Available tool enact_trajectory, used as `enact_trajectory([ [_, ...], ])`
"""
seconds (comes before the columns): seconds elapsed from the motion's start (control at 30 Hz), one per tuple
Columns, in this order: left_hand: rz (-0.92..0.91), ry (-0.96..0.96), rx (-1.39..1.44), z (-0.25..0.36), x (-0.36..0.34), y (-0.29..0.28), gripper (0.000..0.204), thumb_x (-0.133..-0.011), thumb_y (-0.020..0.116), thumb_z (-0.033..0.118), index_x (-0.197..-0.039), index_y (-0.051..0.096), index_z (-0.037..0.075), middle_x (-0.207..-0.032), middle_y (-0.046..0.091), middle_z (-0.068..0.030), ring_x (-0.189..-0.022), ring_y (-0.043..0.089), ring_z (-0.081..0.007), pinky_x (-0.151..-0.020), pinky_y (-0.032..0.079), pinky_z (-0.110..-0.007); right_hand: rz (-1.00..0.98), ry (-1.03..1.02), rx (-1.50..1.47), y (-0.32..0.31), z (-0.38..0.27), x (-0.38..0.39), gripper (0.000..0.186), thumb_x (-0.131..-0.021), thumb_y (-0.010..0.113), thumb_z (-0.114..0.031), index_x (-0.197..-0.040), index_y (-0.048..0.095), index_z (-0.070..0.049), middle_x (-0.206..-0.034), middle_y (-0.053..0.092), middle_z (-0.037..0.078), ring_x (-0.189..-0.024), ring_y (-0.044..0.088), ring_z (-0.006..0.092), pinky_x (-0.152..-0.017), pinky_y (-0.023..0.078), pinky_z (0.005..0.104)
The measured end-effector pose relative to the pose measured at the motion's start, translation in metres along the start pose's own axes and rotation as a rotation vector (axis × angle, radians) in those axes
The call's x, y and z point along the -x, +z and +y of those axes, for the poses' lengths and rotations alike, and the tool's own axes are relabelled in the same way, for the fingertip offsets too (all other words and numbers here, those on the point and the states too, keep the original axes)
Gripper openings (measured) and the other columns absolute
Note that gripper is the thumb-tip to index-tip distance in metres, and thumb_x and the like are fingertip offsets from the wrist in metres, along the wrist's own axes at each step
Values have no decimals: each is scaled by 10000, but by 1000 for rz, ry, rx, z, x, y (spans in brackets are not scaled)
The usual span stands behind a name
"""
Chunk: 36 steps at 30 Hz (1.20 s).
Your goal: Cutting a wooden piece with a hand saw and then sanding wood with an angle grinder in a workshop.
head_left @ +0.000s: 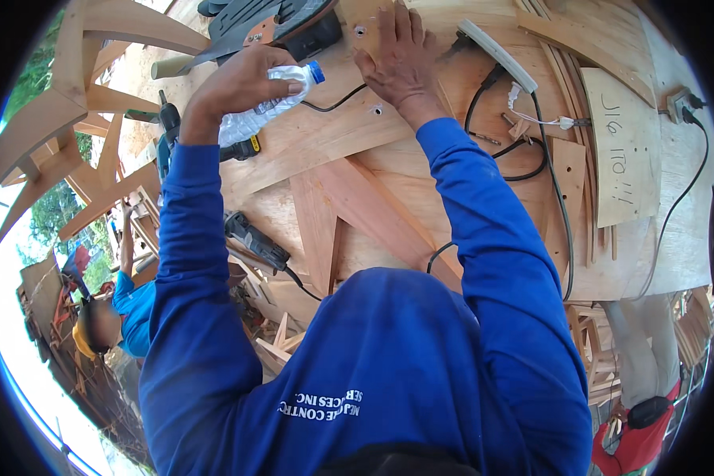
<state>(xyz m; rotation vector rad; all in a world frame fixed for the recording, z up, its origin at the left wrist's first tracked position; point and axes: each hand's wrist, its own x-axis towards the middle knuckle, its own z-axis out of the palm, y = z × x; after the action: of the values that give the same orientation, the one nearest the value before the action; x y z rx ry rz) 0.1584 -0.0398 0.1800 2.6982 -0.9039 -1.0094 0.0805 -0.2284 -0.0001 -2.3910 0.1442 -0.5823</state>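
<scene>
holding a clear plastic bottle (246, 122) by its upper part, the left hand (244, 81) has its grip clamped around it just below the blue cap (317, 71), over the left part of the wooden desk (611, 274). the bottle is tilted, cap toward the right hand (401, 70), whose grip is apart: fingers spread, palm down on the plywood. a white power strip (497, 55) lies near that hand; a dark corded power tool (255, 240) sits closer to the body, left of some reddish planks (381, 210).
</scene>
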Motion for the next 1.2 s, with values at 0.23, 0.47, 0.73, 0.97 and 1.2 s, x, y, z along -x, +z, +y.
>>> enact_trajectory([
  [0.23, 637, -119, 1206, -57, 102, 93, 241, -944, 740, 144, -1127, 657, 9, -925, 686, 1, -787, 585, -47, -686, 495, -236, -316, -2, 218, -1, -18, -6, 706, -875, 666, -555, -1468, 480, -220, -1600, 263, 183, -1461, 261, 473, -1131, 280, 665],
  [0.47, 1353, -190, 1252, -61, 113, 76, 164, -889, 775, 37, -992, 650, 11, -864, 672, 0, -744, 573, -46, -673, 472, -207, -319, -178, 260, -1, -14, 2, 567, -933, 632, -511, -1447, 539, -292, -1599, 310, 173, -1449, 276, 488, -1126, 275, 666],
  [0.73, 2187, -66, 1214, -140, 197, -35, 142, -927, 732, 72, -1025, 640, 25, -886, 696, -71, -747, 671, -151, -620, 555, -290, -315, -217, 379, -5, -7, 3, 532, -930, 645, -467, -1433, 567, -311, -1601, 346, 93, -1447, 299, 452, -1139, 264, 632],
  [0.97, 1609, -332, 1952, -384, 221, 98, 253, -966, 648, 58, -1185, 546, -17, -954, 674, -138, -753, 680, -266, -612, 611, -308, -143, -74, 98, 10, -10, -2, 690, -819, 752, -539, -1334, 606, -105, -1564, 378, 144, -1451, 322, 393, -1146, 309, 567],
  [1.2, 661, 61, 1992, -532, 225, 205, 295, -1014, 590, 121, -1219, 501, -72, -1053, 650, -205, -839, 688, -351, -716, 634, -367, -226, 542, 127, 32, -34, -40, 919, -711, 784, -653, -1305, 582, 19, -1436, 513, 184, -1373, 428, 363, -1127, 348, 489],
])
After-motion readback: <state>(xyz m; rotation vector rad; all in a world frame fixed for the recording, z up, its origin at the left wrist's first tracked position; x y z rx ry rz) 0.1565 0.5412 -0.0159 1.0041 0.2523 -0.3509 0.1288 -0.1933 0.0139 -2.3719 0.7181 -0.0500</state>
